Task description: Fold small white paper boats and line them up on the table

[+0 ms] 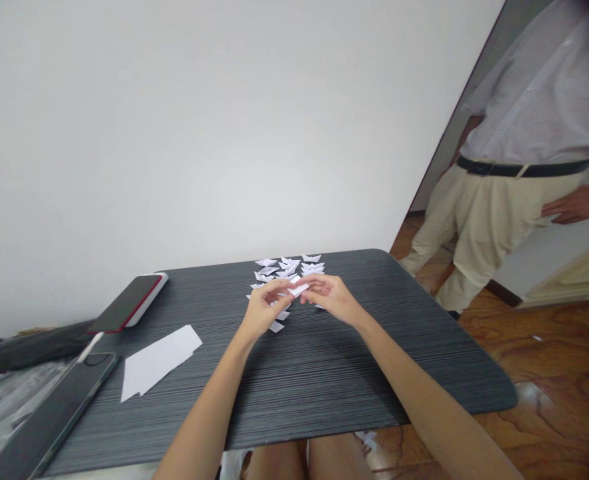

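Between my two hands, above the dark table (334, 393), is a small folded piece of white paper (298, 289). The fingers of my left hand (267, 305) pinch its left side. On its right side, the fingertips of my right hand (331, 297) close on it too. Several small white paper boats (288, 265) lie on the table just beyond my hands. A few more folded papers (277, 327) lie under and beside my left hand, partly hidden by it.
Flat white paper sheets (159, 360) lie at the left of the table. Behind them rests a dark tablet-like device with a red edge (129, 303); a phone (59, 413) lies at the left edge. A white wall (224, 133) borders the back. A person (519, 153) stands at the right.
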`<state>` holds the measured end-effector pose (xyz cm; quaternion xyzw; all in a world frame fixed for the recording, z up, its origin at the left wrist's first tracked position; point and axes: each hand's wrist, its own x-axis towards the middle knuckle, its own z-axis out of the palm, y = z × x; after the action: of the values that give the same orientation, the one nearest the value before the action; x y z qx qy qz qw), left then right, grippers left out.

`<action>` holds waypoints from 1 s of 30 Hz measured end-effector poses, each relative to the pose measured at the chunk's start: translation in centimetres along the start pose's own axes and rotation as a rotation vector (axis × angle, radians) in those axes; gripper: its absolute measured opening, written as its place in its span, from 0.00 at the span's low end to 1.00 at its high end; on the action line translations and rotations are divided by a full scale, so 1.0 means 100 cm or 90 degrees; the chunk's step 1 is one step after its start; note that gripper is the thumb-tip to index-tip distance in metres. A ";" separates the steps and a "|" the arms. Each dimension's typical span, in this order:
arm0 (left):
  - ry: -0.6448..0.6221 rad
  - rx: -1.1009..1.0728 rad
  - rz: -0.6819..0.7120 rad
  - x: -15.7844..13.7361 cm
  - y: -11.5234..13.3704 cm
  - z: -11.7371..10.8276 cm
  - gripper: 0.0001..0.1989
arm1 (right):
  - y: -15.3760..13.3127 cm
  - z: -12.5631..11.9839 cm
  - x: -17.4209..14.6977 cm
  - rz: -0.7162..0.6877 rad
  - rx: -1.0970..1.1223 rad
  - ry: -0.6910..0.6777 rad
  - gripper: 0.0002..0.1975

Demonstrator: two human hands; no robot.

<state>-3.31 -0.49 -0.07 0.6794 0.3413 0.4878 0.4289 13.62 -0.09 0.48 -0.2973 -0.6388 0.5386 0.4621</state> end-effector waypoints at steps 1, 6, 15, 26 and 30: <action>0.002 0.001 0.001 0.000 0.000 0.000 0.10 | 0.001 0.000 0.000 0.000 -0.003 -0.003 0.11; 0.062 0.025 0.019 0.000 -0.003 0.001 0.08 | 0.003 0.002 0.000 0.002 0.003 -0.015 0.10; 0.154 -0.010 0.006 -0.002 0.004 0.005 0.08 | 0.005 0.009 0.000 -0.059 0.004 0.091 0.07; 0.152 -0.022 0.029 -0.003 0.010 0.004 0.05 | 0.005 0.006 -0.002 -0.110 -0.011 0.114 0.06; 0.163 -0.012 0.030 -0.002 0.011 0.004 0.04 | 0.007 0.005 -0.002 -0.118 -0.023 0.130 0.06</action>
<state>-2.94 -1.18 0.79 0.6153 0.3723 0.5839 0.3766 13.18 -0.26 -0.28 -0.2985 -0.6229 0.4488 0.5670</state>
